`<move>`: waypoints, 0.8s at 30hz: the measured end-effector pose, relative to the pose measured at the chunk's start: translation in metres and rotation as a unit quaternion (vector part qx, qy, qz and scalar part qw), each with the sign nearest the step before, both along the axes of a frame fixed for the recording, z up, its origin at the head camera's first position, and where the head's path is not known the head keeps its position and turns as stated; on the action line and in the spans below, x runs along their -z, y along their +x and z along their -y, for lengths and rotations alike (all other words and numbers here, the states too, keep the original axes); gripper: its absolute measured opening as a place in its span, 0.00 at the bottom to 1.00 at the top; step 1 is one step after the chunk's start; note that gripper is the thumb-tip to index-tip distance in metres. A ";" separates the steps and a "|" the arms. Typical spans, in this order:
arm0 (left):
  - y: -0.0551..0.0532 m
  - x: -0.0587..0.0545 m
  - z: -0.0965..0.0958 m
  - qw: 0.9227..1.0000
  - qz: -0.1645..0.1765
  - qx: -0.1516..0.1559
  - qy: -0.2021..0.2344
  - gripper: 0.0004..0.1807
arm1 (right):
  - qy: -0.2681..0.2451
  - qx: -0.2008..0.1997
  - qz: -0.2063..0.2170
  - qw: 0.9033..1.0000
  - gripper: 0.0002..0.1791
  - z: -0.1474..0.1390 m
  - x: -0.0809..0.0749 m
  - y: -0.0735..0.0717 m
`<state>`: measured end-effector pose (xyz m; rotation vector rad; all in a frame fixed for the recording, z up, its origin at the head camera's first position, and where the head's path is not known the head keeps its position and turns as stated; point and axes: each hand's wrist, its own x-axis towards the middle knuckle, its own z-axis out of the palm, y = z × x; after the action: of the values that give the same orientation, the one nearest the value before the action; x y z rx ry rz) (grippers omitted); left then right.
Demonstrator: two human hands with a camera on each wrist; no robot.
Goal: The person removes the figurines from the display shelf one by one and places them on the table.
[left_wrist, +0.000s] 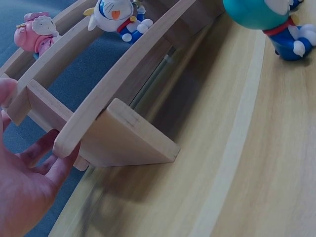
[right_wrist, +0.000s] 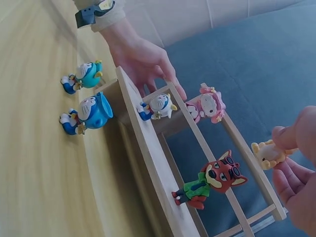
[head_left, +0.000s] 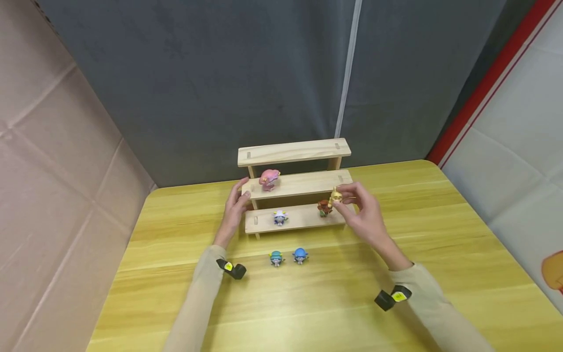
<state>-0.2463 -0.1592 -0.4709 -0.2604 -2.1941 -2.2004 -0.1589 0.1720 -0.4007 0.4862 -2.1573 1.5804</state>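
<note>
My left hand grips the left end of a three-step wooden display shelf, thumb by the middle step and fingers against the lower one. On the right, my right hand pinches a small yellow figurine between thumb and fingers, above the shelf's right side. A red fox figurine in a green shirt stands on the lower step, close to that hand. Farther left on this step is a white-capped blue cat figurine. A pink figurine occupies the middle step's left part.
Two more cat figurines, one with a teal head and one with a blue head, stand on the wood-grain table before the shelf. A dark grey curtain hangs behind; pale walls flank both sides.
</note>
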 end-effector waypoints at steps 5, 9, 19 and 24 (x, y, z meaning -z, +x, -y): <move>-0.001 0.001 0.001 1.000 0.012 -0.003 -0.003 0.27 | 0.002 0.001 0.002 1.000 0.17 -0.002 0.004 0.008; 0.000 -0.001 0.002 1.000 0.022 0.005 0.003 0.28 | 0.004 -0.005 0.012 1.000 0.17 -0.003 0.008 0.016; 0.021 -0.033 -0.002 1.000 0.025 0.015 -0.005 0.29 | 0.008 -0.006 0.022 1.000 0.18 -0.003 0.021 0.039; 0.012 -0.018 0.002 1.000 0.023 0.015 0.010 0.29 | 0.015 -0.007 0.027 0.999 0.19 -0.002 0.031 0.047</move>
<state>-0.2344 -0.1613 -0.4532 -0.2468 -2.2053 -2.2639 -0.1121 0.1742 -0.4317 0.4750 -2.2260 1.5876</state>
